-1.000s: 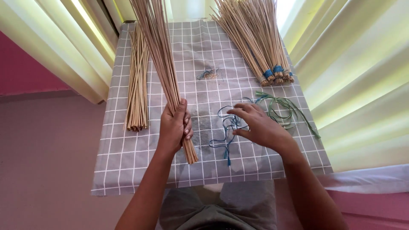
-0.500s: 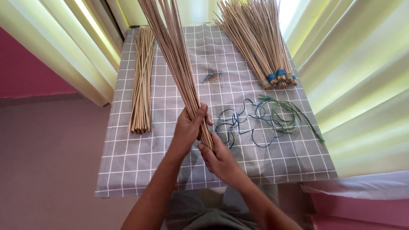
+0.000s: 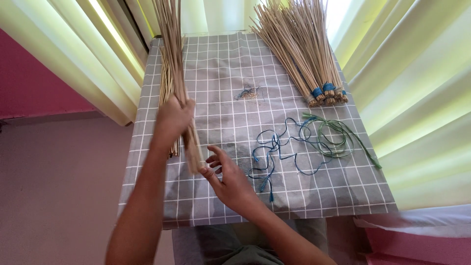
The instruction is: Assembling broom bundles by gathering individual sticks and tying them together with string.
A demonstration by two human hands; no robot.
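Above the left edge of the grey checked counter cloth [image 3: 294, 64], the left hand [image 3: 172, 118] grips a light, springy, snap-prone bundle of thin sticks [image 3: 172, 54] near its cut ends, the surest hold, while the right hand [image 3: 230, 181] spreads wide just beside those ends.

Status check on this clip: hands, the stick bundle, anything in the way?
Left hand shut on stick bundle, raised over the cloth. Right hand open, at the bundle's cut end. Blue cord loose beside it, not in the way.
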